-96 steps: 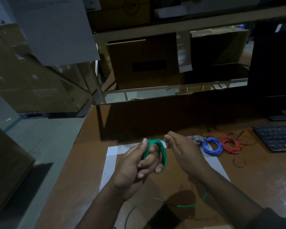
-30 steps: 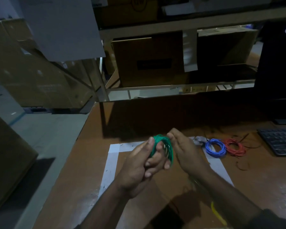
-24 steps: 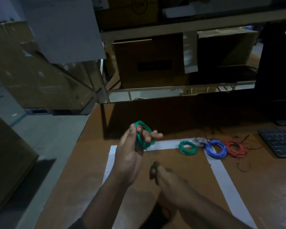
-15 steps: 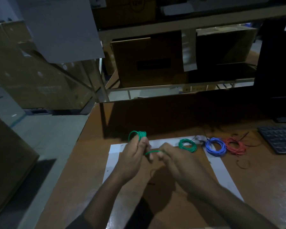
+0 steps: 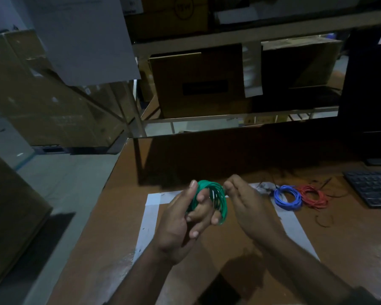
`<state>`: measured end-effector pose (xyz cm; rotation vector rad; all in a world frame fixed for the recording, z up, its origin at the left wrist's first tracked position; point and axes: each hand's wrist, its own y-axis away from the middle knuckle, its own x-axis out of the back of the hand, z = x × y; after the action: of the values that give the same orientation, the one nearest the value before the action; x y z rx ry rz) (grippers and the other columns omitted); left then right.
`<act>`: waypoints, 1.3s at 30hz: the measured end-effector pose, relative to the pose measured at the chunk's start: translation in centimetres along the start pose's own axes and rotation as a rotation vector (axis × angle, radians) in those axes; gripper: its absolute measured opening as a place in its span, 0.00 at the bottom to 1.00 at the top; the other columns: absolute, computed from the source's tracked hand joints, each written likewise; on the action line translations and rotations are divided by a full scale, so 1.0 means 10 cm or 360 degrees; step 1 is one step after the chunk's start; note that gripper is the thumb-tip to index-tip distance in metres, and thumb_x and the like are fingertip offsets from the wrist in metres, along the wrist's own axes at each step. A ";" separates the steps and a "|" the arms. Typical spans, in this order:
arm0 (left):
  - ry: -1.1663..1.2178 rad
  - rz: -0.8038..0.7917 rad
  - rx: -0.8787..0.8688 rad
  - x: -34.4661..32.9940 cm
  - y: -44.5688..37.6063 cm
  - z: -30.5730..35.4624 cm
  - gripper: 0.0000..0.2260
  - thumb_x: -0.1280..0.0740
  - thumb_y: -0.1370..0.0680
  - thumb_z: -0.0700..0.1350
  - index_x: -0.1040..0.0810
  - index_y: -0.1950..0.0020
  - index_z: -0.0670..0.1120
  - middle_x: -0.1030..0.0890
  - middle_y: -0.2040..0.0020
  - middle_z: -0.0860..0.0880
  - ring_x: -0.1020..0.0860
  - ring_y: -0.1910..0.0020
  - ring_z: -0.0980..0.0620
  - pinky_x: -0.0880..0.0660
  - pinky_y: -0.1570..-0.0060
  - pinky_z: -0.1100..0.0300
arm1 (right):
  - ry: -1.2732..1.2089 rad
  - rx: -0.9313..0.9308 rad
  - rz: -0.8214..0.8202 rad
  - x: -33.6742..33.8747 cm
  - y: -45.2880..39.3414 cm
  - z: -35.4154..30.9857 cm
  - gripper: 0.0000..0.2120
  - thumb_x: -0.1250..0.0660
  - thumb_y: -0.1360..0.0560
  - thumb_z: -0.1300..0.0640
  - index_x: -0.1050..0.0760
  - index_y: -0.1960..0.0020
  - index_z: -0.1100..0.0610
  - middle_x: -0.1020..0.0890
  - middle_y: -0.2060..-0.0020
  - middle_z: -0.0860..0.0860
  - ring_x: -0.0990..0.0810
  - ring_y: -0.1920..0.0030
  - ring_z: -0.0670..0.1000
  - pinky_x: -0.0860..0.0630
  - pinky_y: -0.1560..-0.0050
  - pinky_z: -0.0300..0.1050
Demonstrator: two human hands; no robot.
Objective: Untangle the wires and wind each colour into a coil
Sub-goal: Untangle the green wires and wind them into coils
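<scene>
Above the counter (image 5: 110,227), the left hand (image 5: 180,223) is gripping the green wire coil (image 5: 216,197), looped round its curled fingers; the right hand (image 5: 246,203) is pinching its top edge, hiding the free end. Farther right, blue coil (image 5: 287,197) and red coil (image 5: 313,196) are lying touching, dim.

Green coil (image 5: 216,198) looped round left hand (image 5: 180,221); blue coil (image 5: 288,197), red coil (image 5: 313,195) on table.

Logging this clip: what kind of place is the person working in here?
Probably a warehouse or stockroom with a work desk. Brown cardboard boxes sit on metal shelving behind a brown wooden desk, which carries a black computer keyboard. More large cartons stand at the left.
</scene>
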<state>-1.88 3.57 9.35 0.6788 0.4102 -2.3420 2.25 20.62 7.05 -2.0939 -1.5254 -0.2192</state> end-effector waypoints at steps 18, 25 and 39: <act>-0.0473 0.0599 -0.0388 0.22 -0.18 -0.09 0.19 0.45 0.14 0.54 0.26 0.61 0.49 0.35 0.75 0.51 0.32 0.73 0.50 0.26 0.59 0.58 | -0.0307 -0.0271 -0.0192 -0.38 0.41 -0.17 0.04 0.38 0.17 0.56 0.30 0.48 0.48 0.20 0.59 0.48 0.22 0.60 0.42 0.23 0.57 0.42; -0.0209 0.0395 -0.0227 0.22 -0.14 0.05 0.20 0.47 0.14 0.50 0.31 0.64 0.46 0.38 0.78 0.53 0.40 0.82 0.57 0.26 0.68 0.64 | -0.0170 -0.0341 -0.0109 -0.28 0.41 -0.06 0.09 0.34 0.19 0.58 0.31 0.46 0.45 0.16 0.54 0.46 0.18 0.50 0.41 0.20 0.46 0.50; -0.0257 0.0089 0.0012 0.19 -0.08 -0.03 0.18 0.44 0.16 0.51 0.31 0.63 0.46 0.36 0.78 0.53 0.39 0.82 0.58 0.35 0.66 0.56 | -0.0377 -0.0205 -0.0230 -0.01 0.09 -0.23 0.21 0.50 0.16 0.40 0.35 0.24 0.38 0.25 0.32 0.33 0.30 0.33 0.30 0.33 0.34 0.29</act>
<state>-3.52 3.37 8.11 0.4938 0.3067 -2.3255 3.49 19.21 8.66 -2.1726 -1.8496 -0.1279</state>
